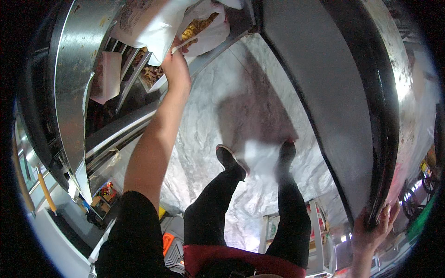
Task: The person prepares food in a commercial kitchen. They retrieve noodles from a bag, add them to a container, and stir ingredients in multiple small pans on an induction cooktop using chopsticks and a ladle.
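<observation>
My left arm reaches forward into an open fridge. At its front, my left hand (177,67) is closed at the edge of a white plastic bag (149,23), which partly hides the fingers. Just beyond the hand sits another white bag (218,32), its mouth open on yellowish-brown food (197,28). Under the hand, a white container (160,84) holds chopped food in purple and pale tones. At the lower right, my right hand (378,227) wraps its fingers round the edge of the grey fridge door (320,69), which stands swung out to my right.
Left of the bags, a pale plastic tub (106,76) rests beside the shelf bars (127,83). A metal panel (74,83) borders the fridge opening. Below me is a marbled grey floor (194,143) with my shoes on it. Wooden-handled tools (46,192) hang at far left.
</observation>
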`<action>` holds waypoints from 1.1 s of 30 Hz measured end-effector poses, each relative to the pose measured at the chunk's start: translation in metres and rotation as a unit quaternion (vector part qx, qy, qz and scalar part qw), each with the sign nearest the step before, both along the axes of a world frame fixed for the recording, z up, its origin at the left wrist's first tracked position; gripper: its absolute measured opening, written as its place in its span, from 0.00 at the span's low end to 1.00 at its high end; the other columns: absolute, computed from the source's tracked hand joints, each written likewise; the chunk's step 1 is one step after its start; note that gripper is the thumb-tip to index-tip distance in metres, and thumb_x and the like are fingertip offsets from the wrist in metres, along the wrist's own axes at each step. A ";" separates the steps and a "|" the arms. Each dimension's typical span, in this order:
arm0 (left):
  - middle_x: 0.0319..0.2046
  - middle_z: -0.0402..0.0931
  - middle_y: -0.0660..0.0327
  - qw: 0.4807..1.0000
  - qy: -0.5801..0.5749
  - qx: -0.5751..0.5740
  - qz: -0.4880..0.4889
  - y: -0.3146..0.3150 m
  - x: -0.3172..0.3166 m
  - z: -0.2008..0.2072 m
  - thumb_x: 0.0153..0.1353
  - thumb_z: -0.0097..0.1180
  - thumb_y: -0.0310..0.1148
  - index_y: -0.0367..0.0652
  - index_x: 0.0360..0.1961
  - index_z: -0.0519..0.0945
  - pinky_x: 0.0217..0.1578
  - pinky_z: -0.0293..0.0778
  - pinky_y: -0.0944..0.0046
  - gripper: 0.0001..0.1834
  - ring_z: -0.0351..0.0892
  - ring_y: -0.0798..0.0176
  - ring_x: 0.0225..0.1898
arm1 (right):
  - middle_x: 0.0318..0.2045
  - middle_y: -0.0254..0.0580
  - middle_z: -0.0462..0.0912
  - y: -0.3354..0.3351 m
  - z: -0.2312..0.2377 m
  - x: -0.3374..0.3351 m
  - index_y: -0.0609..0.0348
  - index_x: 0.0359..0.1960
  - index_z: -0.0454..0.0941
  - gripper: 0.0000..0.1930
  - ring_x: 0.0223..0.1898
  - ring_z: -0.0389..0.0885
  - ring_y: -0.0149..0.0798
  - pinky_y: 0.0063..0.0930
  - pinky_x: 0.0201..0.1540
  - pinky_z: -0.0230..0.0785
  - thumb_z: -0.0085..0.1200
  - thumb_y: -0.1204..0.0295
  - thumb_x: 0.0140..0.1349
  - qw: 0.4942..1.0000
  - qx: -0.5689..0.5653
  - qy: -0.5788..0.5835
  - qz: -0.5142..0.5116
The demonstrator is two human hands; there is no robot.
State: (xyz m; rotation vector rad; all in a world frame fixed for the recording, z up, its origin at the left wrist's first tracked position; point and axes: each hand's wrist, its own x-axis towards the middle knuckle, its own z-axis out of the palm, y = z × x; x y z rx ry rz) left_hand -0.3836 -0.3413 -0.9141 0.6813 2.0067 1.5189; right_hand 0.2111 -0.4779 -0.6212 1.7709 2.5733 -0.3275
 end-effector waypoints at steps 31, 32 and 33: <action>0.29 0.70 0.70 0.969 0.000 -0.180 -0.168 -0.239 0.091 0.124 0.81 0.60 0.46 0.39 0.32 0.80 0.40 0.66 0.67 0.23 0.68 0.71 0.35 | 0.77 0.70 0.62 0.001 0.013 -0.072 0.45 0.81 0.59 0.43 0.75 0.65 0.73 0.67 0.75 0.62 0.66 0.79 0.66 0.992 0.109 -0.065 0.028; 0.28 0.70 0.70 0.957 0.049 -0.194 -0.208 -0.254 0.092 0.134 0.81 0.60 0.45 0.38 0.31 0.79 0.38 0.66 0.67 0.23 0.68 0.71 0.34 | 0.78 0.66 0.61 -0.005 0.011 -0.080 0.45 0.82 0.58 0.42 0.78 0.61 0.70 0.68 0.77 0.57 0.65 0.76 0.68 0.989 0.139 -0.056 -0.004; 0.27 0.69 0.70 0.962 0.048 -0.174 -0.204 -0.268 0.093 0.137 0.81 0.60 0.42 0.36 0.31 0.78 0.34 0.65 0.66 0.22 0.67 0.71 0.31 | 0.79 0.63 0.59 -0.010 0.007 -0.088 0.45 0.82 0.58 0.41 0.81 0.56 0.67 0.69 0.79 0.53 0.64 0.74 0.71 0.984 0.169 -0.043 -0.033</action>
